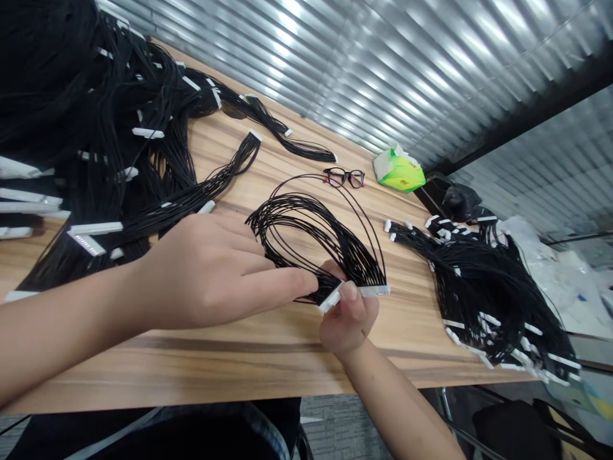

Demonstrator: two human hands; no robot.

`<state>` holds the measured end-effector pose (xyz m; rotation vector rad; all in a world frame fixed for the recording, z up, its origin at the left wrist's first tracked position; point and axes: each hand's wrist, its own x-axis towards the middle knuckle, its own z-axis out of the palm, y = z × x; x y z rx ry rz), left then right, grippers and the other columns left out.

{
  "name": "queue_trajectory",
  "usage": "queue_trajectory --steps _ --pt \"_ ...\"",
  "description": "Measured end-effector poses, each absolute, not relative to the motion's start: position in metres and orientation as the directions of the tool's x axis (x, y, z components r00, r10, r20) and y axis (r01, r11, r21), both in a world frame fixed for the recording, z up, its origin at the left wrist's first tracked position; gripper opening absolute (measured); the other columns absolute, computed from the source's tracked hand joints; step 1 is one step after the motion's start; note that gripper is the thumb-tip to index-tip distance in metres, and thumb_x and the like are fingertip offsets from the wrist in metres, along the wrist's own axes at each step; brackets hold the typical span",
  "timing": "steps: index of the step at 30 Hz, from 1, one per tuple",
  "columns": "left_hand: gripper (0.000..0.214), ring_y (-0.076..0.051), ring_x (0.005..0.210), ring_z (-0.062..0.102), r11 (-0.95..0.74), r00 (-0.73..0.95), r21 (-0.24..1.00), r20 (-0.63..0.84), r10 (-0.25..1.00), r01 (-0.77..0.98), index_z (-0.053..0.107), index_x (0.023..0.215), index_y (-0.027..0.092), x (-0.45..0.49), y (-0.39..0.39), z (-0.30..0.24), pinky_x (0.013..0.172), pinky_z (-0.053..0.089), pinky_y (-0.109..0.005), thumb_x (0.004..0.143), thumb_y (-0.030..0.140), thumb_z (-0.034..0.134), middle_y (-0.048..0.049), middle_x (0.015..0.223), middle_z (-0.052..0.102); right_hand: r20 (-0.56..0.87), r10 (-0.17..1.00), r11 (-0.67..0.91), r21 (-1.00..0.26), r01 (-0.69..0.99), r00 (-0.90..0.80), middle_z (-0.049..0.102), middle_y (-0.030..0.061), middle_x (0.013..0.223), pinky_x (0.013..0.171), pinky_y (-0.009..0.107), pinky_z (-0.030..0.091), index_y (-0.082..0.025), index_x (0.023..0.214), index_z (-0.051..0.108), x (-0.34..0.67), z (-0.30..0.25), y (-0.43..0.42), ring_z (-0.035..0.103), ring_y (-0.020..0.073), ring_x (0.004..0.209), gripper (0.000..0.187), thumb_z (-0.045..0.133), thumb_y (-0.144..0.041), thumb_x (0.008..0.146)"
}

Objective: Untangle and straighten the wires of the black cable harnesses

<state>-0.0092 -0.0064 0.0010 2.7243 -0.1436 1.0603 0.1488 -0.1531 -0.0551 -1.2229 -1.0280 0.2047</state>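
A looped black wire harness [316,233] lies on the wooden table [249,358], both its white connector ends [357,292] brought together near the front middle. My right hand [347,316] pinches those connectors between thumb and fingers. My left hand [215,271] lies over the table with its fingers stretched toward the wires just left of the connectors, fingertips touching the bundle.
A big heap of black harnesses with white connectors [90,147] fills the left and back left. Another pile [493,294] sits at the right edge. Black-framed glasses [343,177] and a green tissue pack [398,171] lie at the back. A corrugated metal wall stands behind.
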Motion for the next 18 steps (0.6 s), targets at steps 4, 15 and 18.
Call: queue_trajectory --steps 4,15,18 --pt "0.023 -0.011 0.066 0.066 -0.990 0.688 -0.082 0.712 -0.137 -0.112 0.066 0.115 0.029 -0.009 -0.008 -0.001 0.066 0.051 -0.029 0.096 0.020 0.056 0.0077 0.075 0.074 0.543 0.637 0.367 -0.838 0.405 0.547 0.065 0.0050 0.084 0.071 0.038 0.055 -0.027 0.105 0.068 0.147 -0.060 -0.155 0.066 0.0240 0.080 0.026 0.050 -0.043 0.095" --pt "0.020 -0.012 0.074 0.065 -0.982 0.645 -0.059 0.746 -0.165 -0.182 0.069 0.109 0.022 -0.008 -0.009 0.002 0.071 0.047 -0.031 0.097 0.017 0.054 0.0053 0.094 0.078 0.517 0.719 0.313 -0.837 0.449 0.464 0.069 0.0053 0.084 0.072 0.039 0.058 -0.025 0.108 0.066 0.150 -0.065 -0.158 0.070 0.0235 0.078 0.034 0.041 -0.045 0.099" --pt "0.006 -0.010 0.075 0.065 -0.986 0.697 0.097 0.717 -0.027 -0.138 0.067 0.099 0.022 -0.002 -0.012 0.007 0.068 0.045 -0.027 0.095 0.023 0.063 0.0060 0.091 0.075 0.557 0.717 0.337 -0.803 0.492 0.418 0.064 0.0022 0.074 0.065 0.034 0.054 -0.025 0.094 0.067 0.150 -0.056 -0.156 0.065 0.0197 0.067 0.027 0.044 -0.039 0.099"
